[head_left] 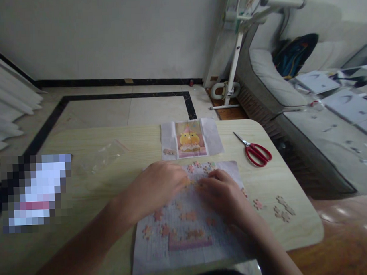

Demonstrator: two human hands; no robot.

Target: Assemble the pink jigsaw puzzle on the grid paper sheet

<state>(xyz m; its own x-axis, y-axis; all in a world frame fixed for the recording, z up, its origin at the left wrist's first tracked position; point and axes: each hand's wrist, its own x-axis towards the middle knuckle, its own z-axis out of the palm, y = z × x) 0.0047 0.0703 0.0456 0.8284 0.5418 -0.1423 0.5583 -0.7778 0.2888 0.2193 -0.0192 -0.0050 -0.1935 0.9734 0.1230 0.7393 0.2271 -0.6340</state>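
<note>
My left hand [167, 179] is closed, its fingertips pressed down at a yellowish puzzle piece [189, 182] on the printed paper sheet [151, 257]. From the other side my right hand [220, 189] reaches in with curled fingers, its tips on the pieces too. The fingers partly cover what they grip. Near the sheet's bottom lies a joined pink strip of puzzle [190, 244]. Loose pink pieces [164, 229] are scattered around it, and more pieces [196, 164] lie along the top edge. Behind the sheet is a picture of a yellow cartoon figure [189, 139] on white paper.
Red-handled scissors [258, 154] lie at the table's right, blades pointing away. Several loose pieces [284, 209] rest nearer the right edge. A clear plastic bag [107, 154] and a blurred-out bright object [41, 190] are on the left. A grey sofa [315, 133] stands beyond.
</note>
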